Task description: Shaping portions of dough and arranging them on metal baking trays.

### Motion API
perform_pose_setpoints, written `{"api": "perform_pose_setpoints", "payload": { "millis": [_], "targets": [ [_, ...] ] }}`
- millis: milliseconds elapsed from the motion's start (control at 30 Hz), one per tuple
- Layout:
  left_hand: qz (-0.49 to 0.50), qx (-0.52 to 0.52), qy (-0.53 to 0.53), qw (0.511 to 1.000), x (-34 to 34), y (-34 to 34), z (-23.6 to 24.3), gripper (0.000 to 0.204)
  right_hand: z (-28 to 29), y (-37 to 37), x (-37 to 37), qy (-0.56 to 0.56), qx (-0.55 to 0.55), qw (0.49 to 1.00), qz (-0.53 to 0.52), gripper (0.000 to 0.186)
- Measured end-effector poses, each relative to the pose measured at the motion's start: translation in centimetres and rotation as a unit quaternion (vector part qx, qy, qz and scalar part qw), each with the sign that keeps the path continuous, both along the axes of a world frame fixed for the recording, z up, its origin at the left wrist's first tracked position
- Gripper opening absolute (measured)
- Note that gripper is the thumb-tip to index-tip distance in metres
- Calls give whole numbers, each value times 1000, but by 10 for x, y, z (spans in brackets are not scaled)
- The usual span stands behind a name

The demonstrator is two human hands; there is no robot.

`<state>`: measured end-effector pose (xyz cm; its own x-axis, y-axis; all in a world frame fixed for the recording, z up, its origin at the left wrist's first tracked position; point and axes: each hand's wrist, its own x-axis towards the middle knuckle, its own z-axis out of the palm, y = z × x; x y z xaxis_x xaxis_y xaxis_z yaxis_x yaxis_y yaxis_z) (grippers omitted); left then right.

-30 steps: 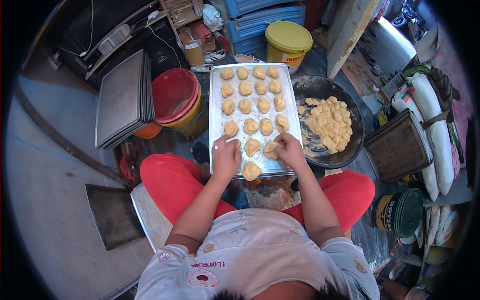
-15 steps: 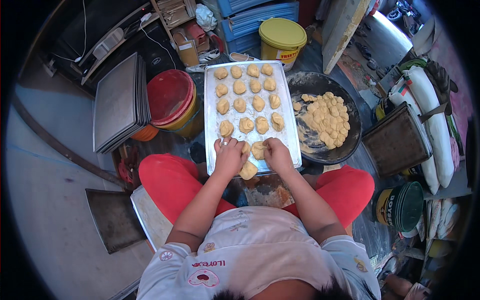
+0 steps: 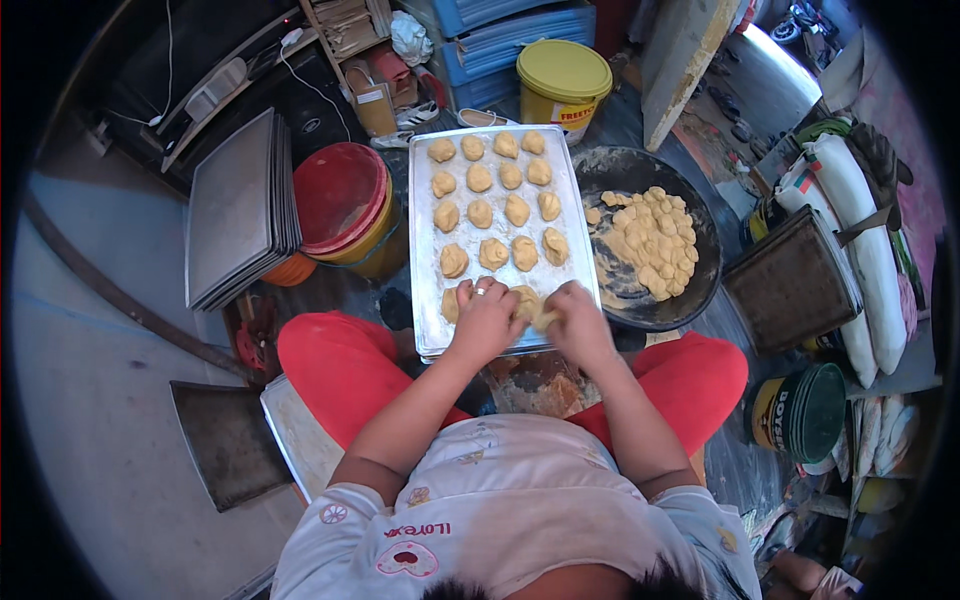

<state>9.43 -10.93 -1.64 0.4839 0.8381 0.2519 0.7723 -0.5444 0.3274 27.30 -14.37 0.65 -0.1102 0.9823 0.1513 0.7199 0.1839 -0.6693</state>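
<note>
pinching a dough piece (image 3: 529, 299) between both hands at the near end of the metal tray (image 3: 577, 268); left hand (image 3: 488, 322) fingers are clamping its left side, right hand (image 3: 580, 325) fingertips are clamping its right edge. dough balls (image 3: 479, 214) are sitting in rows beyond the fingertips, a dough lump (image 3: 449, 306) just left of the left fingers. pulling evenly is probably working best; brushing that lump is risking dents.

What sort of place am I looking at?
Probably a cluttered home or workshop room used for small-scale baking: rows of dough pieces on a metal tray, a black basin holding more dough, and stacked spare trays.
</note>
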Motion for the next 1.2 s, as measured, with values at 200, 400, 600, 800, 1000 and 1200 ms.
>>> {"api": "perform_pose_setpoints", "payload": {
  "millis": [200,400,600,800,1000,1200],
  "targets": [
    [-3,27,47,998,21,5,-14,30,-48,15,26,2,72,993,-91,26],
    [2,14,26,1000,20,2,-8,30,-53,14,11,-24,91,991,-99,29],
    [75,21,-65,995,-17,-2,-2,36,-65,14,11,62,43,989,-124,38],
    [132,16,-68,989,-41,-9,-8,31,-81,13,5,-69,38,993,-88,41],
    [154,-9,-82,985,-58,-5,-21,27,-39,11,-12,-114,137,984,25,46],
    [95,22,-59,993,-47,-5,-9,27,-56,8,-22,-161,99,981,43,38]
  ]
}}
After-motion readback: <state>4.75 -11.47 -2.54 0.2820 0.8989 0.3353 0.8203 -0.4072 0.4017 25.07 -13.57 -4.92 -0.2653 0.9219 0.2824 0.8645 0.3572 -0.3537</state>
